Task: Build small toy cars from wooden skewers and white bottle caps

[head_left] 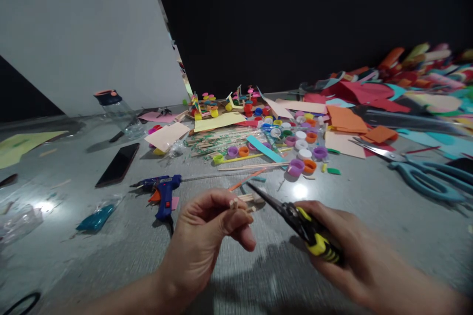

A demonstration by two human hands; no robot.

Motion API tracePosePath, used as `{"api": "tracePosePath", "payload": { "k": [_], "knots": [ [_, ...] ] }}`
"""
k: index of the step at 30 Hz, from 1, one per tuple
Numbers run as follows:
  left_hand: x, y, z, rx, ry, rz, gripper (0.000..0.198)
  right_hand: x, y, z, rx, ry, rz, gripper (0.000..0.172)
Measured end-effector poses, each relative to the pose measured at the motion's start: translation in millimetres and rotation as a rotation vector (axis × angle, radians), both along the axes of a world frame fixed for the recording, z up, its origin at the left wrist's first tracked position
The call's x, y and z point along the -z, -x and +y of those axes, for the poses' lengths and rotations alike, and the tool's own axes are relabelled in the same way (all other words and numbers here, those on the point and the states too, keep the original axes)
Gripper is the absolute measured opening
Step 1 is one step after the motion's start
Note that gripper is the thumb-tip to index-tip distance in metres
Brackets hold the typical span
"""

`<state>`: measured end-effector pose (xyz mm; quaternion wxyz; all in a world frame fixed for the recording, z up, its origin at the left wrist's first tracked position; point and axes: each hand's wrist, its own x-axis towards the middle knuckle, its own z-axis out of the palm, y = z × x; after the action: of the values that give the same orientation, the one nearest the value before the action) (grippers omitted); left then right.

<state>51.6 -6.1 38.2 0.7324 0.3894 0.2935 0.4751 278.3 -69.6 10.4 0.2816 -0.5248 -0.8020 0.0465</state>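
Just right of the glue gun [168, 198] | left hand [207, 231] pinching some wooden sticks [234, 204] | further right, right hand [342, 246] wrapped round pliers [290, 214]

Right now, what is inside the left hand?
The left hand holds thin sticks, with some ends showing. Its grip covers the rest, so I can't tell how many there are.

Pale wooden sticks [234, 204], short bundle, pinched in left hand [205, 234], cut ends showing, exact count unclear. Needle-nose pliers [295, 219], black jaws, yellow-black handles, gripped in right hand [345, 243] at sticks' 4 o'clock; nose aims 10 o'clock, tip near sticks, at their 1 o'clock.
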Motion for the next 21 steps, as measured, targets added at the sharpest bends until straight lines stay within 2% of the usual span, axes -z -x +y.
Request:
{"api": "tracePosePath", "payload": {
  "k": [4,8,11,15,19,21],
  "knots": [
    [-0.4,2.6,-1.6,0.027,0.016,0.012,0.014,-2.0,-21.0,6.7,0.052,-0.015,-0.081,0.047],
    [2.0,7.8,-3.3,0.061,-0.044,0.026,0.008,8.7,-52.1,4.5,0.054,0.02,-0.246,0.05],
    [2.5,8.4,-4.3,0.067,-0.108,0.057,0.004,16.4,-66.8,-5.9,0.071,0.017,-0.291,0.062],
    [-0.4,5.1,-6.9,0.056,-0.149,0.083,0.004,13.5,-62.2,-15.8,0.094,0.028,-0.315,0.073],
    [-3.4,4.3,-9.6,0.071,-0.156,0.093,0.002,1.2,-48.2,-8.5,0.042,-0.046,-0.278,0.07],
    [-3.9,5.1,-9.8,0.093,-0.149,0.103,0.003,-1.8,-47.4,-3.3,0.059,-0.014,-0.273,0.064]
  ]
}}
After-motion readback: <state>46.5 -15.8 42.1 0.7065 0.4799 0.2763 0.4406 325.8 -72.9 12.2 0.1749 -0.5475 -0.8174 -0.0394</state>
